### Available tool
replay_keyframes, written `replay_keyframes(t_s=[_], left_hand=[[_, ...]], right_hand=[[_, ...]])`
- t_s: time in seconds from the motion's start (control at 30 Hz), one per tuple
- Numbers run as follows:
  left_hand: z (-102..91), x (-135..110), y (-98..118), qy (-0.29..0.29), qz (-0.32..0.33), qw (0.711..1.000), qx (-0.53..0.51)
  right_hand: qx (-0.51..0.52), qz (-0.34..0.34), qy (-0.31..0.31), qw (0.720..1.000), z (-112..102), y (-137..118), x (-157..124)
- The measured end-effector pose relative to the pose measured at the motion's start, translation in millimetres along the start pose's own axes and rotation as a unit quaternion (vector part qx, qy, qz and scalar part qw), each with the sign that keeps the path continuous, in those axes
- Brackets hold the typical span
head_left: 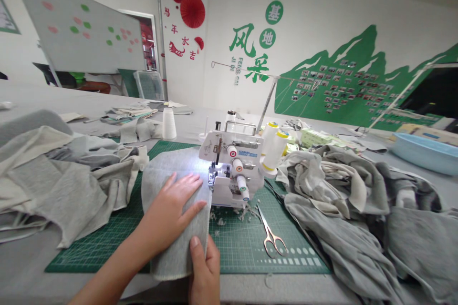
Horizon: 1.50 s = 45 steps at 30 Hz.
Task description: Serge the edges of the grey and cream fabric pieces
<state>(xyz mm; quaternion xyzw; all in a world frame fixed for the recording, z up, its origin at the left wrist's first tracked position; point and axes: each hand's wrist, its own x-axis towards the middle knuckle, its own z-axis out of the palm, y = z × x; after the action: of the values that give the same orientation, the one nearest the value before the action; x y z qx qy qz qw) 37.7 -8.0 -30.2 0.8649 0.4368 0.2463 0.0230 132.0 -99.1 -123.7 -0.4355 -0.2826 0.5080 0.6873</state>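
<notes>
On the grey table (89,100), a green mat (232,243) is laid, flanked by a right heap (332,214) and a left heap (71,176) of grey fabric. Over the mat the cloth (155,176) is spread, just left of the machine (222,150). It is pressed flat by the left hand (179,202), palm down, fingers extended, nothing gripped. Its right edge, near end, is pinched by the right hand (205,267), thumb on top, fingers partly hidden. Scissors (270,236) are left untouched on the mat. The edge is brought up to the lit foot (212,175); whether stitches are being formed cannot be told. Feeding of the edge is judged the step in hand; even, straight guiding seems called for, left fingertips clear of the foot.
</notes>
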Motion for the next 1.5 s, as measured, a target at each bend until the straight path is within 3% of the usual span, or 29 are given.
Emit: replay_keyframes(t_s=[0.27,0.43,0.6,0.7,0.8,0.93,1.13,1.33,1.5], left_hand=[[-2.0,11.0,-1.7,-0.007,-0.001,1.0,0.004],[-2.8,15.1,-5.5,0.011,0.02,1.0,0.017],[-6.6,-22.9,6.4,0.101,0.081,0.991,0.028],[-8.6,-51.0,18.6,0.1,0.108,0.989,0.034],[-7.6,-64.3,24.0,0.095,0.116,0.987,0.051],[-3.2,-61.8,20.3,0.109,0.108,0.986,0.063],[1.5,-53.6,17.1,0.123,0.096,0.987,0.028],[4.9,-45.6,15.1,0.14,0.085,0.987,0.005],[5.9,-42.6,13.0,0.136,0.083,0.987,0.009]], right_hand=[[0.002,-0.016,0.006,1.0,1.0,2.0,1.7],[0.011,-0.009,-0.038,0.999,-0.5,7.4,3.4],[0.01,-0.012,-0.056,0.998,-0.3,5.2,4.8],[0.002,-0.03,-0.085,0.996,-2.3,4.5,6.7],[-0.003,-0.029,-0.088,0.996,-5.3,7.1,7.4],[-0.021,-0.044,-0.062,0.997,-7.3,10.8,7.1],[-0.018,-0.055,-0.083,0.995,-3.6,4.0,8.5],[-0.04,-0.06,-0.018,0.997,3.3,-2.2,4.9],[-0.021,-0.058,-0.086,0.994,4.1,-5.2,7.0]])
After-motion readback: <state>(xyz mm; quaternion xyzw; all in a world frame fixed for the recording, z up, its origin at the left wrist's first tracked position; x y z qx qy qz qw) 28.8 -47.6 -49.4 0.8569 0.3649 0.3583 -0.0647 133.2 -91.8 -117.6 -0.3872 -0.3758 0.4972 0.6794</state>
